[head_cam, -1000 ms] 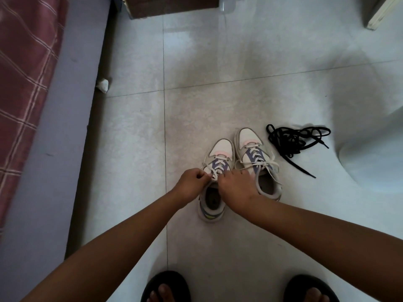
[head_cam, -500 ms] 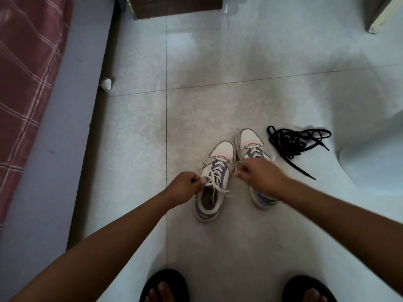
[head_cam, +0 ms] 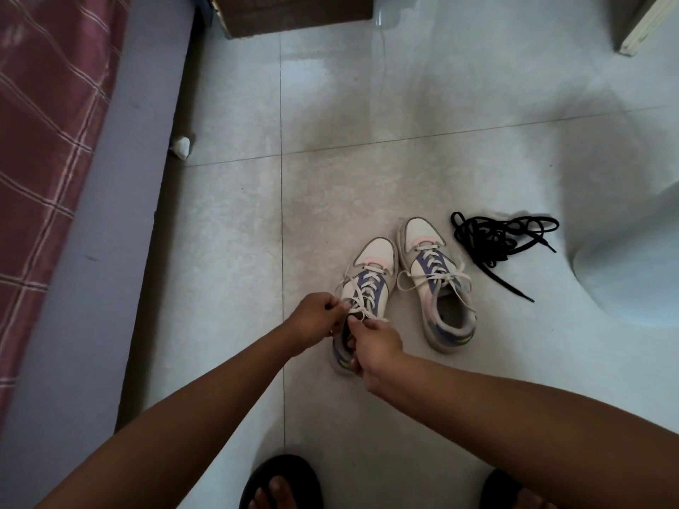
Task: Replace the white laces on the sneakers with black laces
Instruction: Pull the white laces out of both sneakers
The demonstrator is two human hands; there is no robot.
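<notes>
Two white sneakers with purple and pink trim stand side by side on the tiled floor, toes pointing away from me. The left sneaker (head_cam: 371,277) and the right sneaker (head_cam: 437,284) both carry white laces. My left hand (head_cam: 316,317) pinches the white lace (head_cam: 362,304) at the left sneaker's upper eyelets. My right hand (head_cam: 374,343) covers that sneaker's opening and heel and pinches the same lace near the knot. A tangled pile of black laces (head_cam: 499,240) lies on the floor to the right of the pair.
A bed with a red checked cover (head_cam: 40,148) and a grey side runs along the left. A crumpled white scrap (head_cam: 180,145) lies by it. A brown cabinet (head_cam: 294,9) stands at the back. My feet in black sandals (head_cam: 281,483) are at the bottom.
My right hand left the right sneaker and came back to the left sneaker's lace. The right sneaker now shows in full. My left hand stayed on the lace.
</notes>
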